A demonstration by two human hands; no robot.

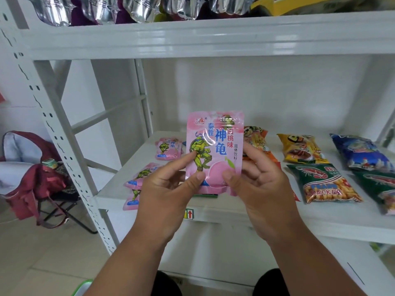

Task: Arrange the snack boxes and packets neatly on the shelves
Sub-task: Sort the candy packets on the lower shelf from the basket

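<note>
Hands [215, 189] over pink packet's [213, 144] base

Glossy plastic pink packet [214, 146]; above it, shiny crinkled foil bags [119, 9]; shelf [192, 39] of smooth, glossy white-painted metal.

Both hands, left [171, 186] and right [258, 184], raised in pinching grip.

Pink turtle-print packets: four — one held upright [214, 150], three lying on middle shelf [256, 212] at left ( [168, 148], [142, 175], [132, 197]). Green prawn cracker packets: two ( [327, 183], [378, 189]). Yellow snack packet: one [301, 149]. Blue packet: one [361, 152]. Orange packet: one [257, 138], partly hidden. Hands: two ( [171, 189], [263, 184]).
</note>
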